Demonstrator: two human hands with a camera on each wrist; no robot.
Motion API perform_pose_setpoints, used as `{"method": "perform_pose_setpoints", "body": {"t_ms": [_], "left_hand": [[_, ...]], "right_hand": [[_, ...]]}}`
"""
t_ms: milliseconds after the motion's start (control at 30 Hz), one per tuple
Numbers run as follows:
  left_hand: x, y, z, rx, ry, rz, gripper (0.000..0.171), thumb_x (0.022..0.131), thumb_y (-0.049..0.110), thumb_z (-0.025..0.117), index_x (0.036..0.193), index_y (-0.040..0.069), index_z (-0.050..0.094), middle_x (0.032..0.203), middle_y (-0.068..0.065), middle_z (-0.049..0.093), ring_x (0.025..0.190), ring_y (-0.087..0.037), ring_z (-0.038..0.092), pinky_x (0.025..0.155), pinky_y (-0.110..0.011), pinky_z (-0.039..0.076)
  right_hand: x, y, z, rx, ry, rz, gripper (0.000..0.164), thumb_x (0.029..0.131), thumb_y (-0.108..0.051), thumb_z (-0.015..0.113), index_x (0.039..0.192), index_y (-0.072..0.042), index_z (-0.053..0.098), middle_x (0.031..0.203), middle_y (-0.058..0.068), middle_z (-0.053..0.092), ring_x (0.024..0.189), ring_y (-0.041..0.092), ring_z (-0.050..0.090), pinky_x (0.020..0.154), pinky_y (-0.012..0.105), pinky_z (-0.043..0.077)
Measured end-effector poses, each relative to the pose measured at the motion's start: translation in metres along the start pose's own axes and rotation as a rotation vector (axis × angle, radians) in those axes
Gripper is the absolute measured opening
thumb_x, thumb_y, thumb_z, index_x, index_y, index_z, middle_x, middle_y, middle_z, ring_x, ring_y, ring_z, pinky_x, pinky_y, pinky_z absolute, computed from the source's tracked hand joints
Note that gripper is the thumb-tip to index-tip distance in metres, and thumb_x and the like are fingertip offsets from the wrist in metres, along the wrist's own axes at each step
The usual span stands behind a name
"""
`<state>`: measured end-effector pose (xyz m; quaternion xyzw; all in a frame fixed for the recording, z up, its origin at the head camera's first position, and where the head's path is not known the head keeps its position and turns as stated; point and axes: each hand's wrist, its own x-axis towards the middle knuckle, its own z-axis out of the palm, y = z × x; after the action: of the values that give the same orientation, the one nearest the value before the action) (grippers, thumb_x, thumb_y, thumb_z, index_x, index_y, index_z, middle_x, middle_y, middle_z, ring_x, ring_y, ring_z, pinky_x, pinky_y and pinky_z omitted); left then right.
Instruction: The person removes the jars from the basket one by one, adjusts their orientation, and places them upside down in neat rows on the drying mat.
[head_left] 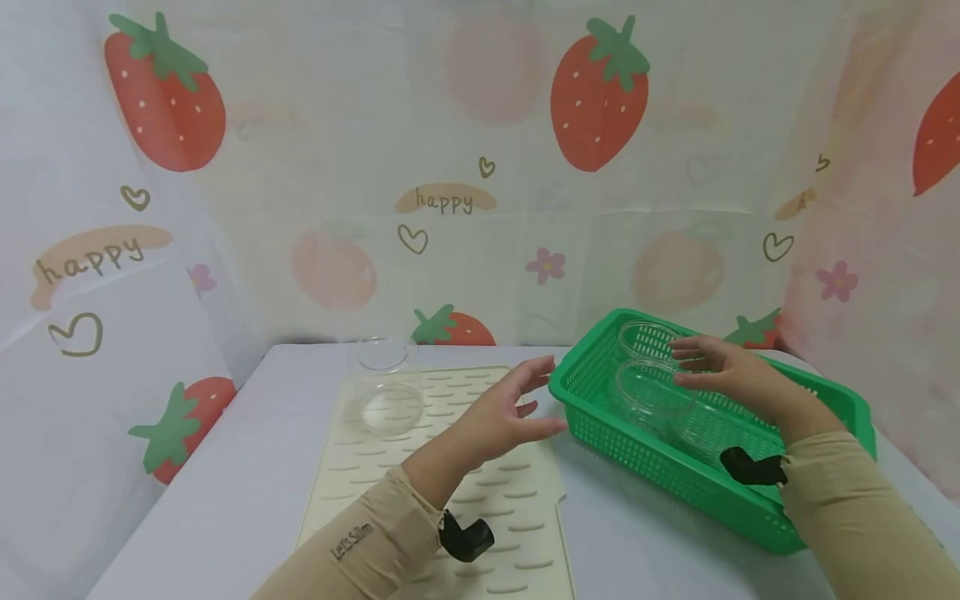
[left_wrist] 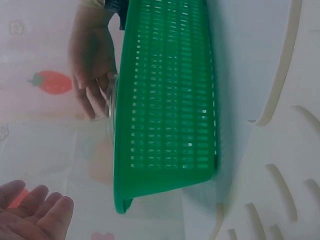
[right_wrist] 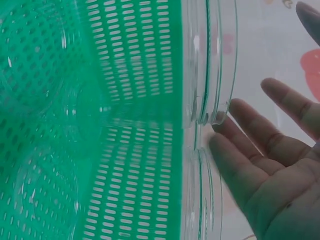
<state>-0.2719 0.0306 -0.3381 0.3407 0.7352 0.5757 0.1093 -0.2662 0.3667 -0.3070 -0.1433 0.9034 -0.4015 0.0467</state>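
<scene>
A green perforated basket (head_left: pixel 667 479) stands on the right, with clear round jars inside. A nearer jar (head_left: pixel 652 400) and a farther jar (head_left: pixel 637 337) show their open rims. My right hand (head_left: pixel 738 375) hovers over the basket beside these rims, fingers spread and holding nothing. In the right wrist view its fingertips (right_wrist: pixel 232 117) are right at a jar rim (right_wrist: pixel 215 60). My left hand (head_left: pixel 502 412) is in the air over the mat, just left of the basket's corner, with fingers apart and nothing in them. Another clear jar (head_left: pixel 386 392) stands upright on the mat's far left.
A cream mat (head_left: pixel 517 517) with raised ridges lies on the white table (head_left: pixel 225 467), left of the basket. Behind hangs a pale curtain (head_left: pixel 480 142) printed with strawberries, and it continues along both sides.
</scene>
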Motion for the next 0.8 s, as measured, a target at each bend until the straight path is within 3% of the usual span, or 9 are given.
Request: {"method": "perform_pose_setpoints", "body": {"t_ms": [367,800], "left_hand": [[-0.0049,-0.0064,-0.0064,-0.035,0.007,-0.011,0.074,0.080,0.017,0.070,0.142,0.018,0.029,0.145,0.003,0.030,0.133,-0.013,0.030,0.105,-0.032,0.031],[-0.0035,-0.0095,-0.0087,-0.024,0.020,-0.027,0.072,0.080,0.019,0.070,0.141,0.018,0.031,0.144,0.003,0.033,0.132,-0.015,0.032,0.104,-0.034,0.033]], "right_hand": [[0.0031,0.0058,0.0015,-0.038,-0.010,0.001,0.068,0.083,-0.032,0.066,0.138,-0.006,0.034,0.139,0.020,0.037,0.127,0.038,0.035,0.093,0.051,0.040],[0.0025,0.0050,0.0007,-0.002,-0.020,0.007,0.069,0.084,-0.025,0.066,0.139,-0.005,0.031,0.140,0.022,0.035,0.125,0.042,0.036,0.093,0.049,0.042]]}}
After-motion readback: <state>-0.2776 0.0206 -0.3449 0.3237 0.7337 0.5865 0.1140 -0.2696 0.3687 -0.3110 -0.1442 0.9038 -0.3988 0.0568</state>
